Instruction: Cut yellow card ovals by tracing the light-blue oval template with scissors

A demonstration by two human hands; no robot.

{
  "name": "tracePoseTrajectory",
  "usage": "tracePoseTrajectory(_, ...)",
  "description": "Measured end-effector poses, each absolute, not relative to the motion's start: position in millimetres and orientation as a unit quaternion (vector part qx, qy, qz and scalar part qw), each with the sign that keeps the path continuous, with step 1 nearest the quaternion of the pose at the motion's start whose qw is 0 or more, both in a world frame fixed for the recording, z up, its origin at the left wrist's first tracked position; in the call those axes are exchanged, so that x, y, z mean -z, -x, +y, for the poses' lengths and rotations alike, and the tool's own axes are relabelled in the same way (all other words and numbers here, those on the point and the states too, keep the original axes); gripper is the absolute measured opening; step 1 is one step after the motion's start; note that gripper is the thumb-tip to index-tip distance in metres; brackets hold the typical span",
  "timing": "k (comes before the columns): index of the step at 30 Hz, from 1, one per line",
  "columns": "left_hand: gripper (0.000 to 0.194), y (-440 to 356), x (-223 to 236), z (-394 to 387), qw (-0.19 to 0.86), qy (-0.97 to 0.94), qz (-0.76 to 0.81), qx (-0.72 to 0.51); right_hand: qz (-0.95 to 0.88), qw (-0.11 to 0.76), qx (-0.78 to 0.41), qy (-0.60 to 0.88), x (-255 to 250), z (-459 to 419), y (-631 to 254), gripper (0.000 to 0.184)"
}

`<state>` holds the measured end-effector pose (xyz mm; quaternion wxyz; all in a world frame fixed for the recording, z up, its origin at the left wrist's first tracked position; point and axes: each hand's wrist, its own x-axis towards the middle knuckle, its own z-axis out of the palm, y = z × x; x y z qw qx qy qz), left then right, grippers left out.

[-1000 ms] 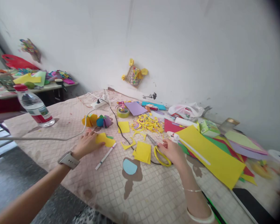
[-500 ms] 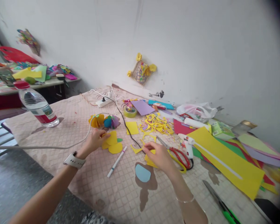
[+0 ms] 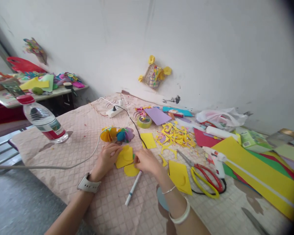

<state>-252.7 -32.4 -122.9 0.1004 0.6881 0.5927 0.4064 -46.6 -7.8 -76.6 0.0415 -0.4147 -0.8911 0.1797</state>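
L hand (image 3: 108, 158) touches yellow paper cutouts (image 3: 124, 158); R hand (image 3: 148, 161) is at their other side, by the marker (image 3: 133, 189). Can't tell if either grip pinches. Prob. best to press softly w/ L, nudge edges w/ R.

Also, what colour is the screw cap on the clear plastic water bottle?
The clear plastic bottle's screw cap is red, best seen in the head view.
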Motion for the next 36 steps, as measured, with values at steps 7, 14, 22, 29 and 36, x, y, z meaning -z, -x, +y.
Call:
tracePoseTrajectory(7, 0.023, 244, 109, -42, 0.14, -0.69, 0.578, -0.412, -0.881, 0.179, -0.214, 0.383, 69, -5, 54, 0.01)
tracePoseTrajectory(14, 0.033, 242, 111, -42, 0.173, -0.696, 0.575, -0.394, -0.824, 0.247, -0.316, 0.401, 77, -2, 51, 0.019)
tracePoseTrajectory(22, 0.039, 232, 130, -28, 0.126, -0.704, 0.607, -0.347, -0.683, 0.349, -0.434, 0.473, 88, 10, 30, 0.017)
tracePoseTrajectory(29, 0.012, 235, 123, -29, 0.133, -0.673, 0.603, -0.408, -0.566, 0.414, -0.535, 0.471, 101, 16, 31, 0.007)
tracePoseTrajectory(36, 0.031, 239, 116, -37, 0.173, -0.62, 0.601, -0.474, -0.527, 0.452, -0.589, 0.415, 101, 7, 43, 0.008)
